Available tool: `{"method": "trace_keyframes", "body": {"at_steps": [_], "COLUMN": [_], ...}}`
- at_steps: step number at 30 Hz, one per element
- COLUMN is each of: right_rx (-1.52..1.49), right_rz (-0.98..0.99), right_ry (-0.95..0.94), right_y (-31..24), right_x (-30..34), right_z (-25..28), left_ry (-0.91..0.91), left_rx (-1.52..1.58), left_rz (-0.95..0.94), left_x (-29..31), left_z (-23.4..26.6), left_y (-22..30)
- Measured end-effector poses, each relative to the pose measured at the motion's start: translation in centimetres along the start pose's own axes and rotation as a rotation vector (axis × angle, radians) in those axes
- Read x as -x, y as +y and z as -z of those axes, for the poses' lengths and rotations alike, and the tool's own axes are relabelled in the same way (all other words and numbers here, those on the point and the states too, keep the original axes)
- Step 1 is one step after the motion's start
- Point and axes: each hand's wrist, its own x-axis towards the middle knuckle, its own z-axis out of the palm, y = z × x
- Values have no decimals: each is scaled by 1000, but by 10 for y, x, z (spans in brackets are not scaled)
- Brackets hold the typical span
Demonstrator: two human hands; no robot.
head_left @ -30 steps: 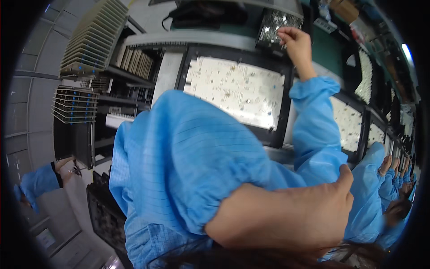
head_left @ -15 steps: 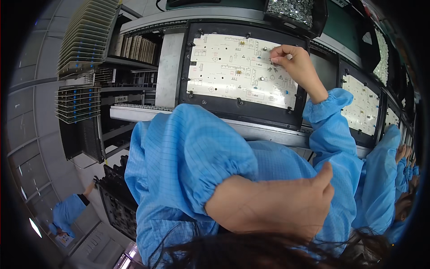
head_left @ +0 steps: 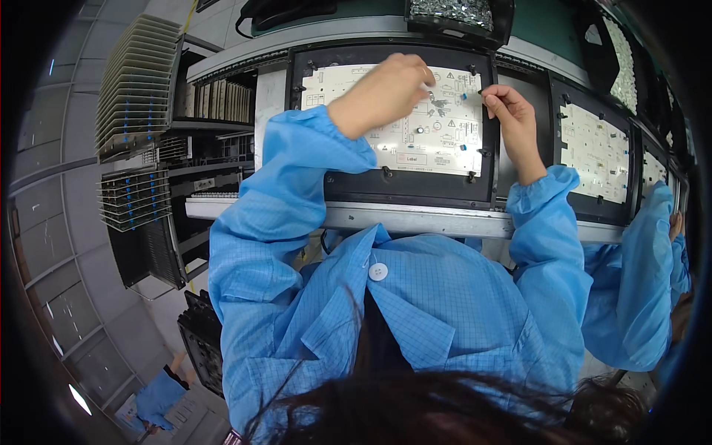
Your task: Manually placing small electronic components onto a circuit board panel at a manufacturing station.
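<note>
A white circuit board (head_left: 404, 148) lies in a black carrier frame (head_left: 415, 189) straight ahead of me. My left hand (head_left: 386, 93) hovers over the board's upper middle, fingers curled down onto it; what they hold is hidden. My right hand (head_left: 508, 111) is at the board's upper right edge, thumb and forefinger pinched together on a small component. Both arms wear light blue coat sleeves. A black bin of small metallic parts (head_left: 452, 15) sits just beyond the board.
A metal conveyor rail (head_left: 415, 220) runs along the front of the carrier. Another board in a carrier (head_left: 593, 148) follows on the right, where a co-worker's blue sleeve (head_left: 645, 282) reaches in. Grey tray racks (head_left: 137, 89) stand at left, a black crate (head_left: 200, 341) below.
My right hand came down from the parts bin to the board's right edge. My left hand rose from in front of my chest onto the board. The view tilted down.
</note>
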Motion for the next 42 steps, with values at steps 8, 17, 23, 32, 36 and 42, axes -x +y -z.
{"method": "trace_keyframes", "body": {"at_steps": [8, 17, 23, 32, 36, 42], "right_rx": [-100, 486, -332, -533, -570, -40], "right_rz": [86, 478, -148, -181, -163, 31], "right_ry": [38, -5, 206, 78, 177, 67], "right_y": [2, 1, 11, 14, 9, -42], "right_x": [-2, 5, 9, 7, 18, 34], "right_z": [-20, -30, -10, -7, 12, 10], "left_ry": [-72, -75, -140, -199, -211, -124], "left_rx": [-27, -18, 165, 154, 199, 199], "left_rz": [62, 194, 393, 503, 593, 592], "left_x": [-9, -14, -22, -21, -25, -49], "left_z": [-36, -23, -7, -24, -21, -29], "left_y": [-4, 7, 17, 2, 9, -5]}}
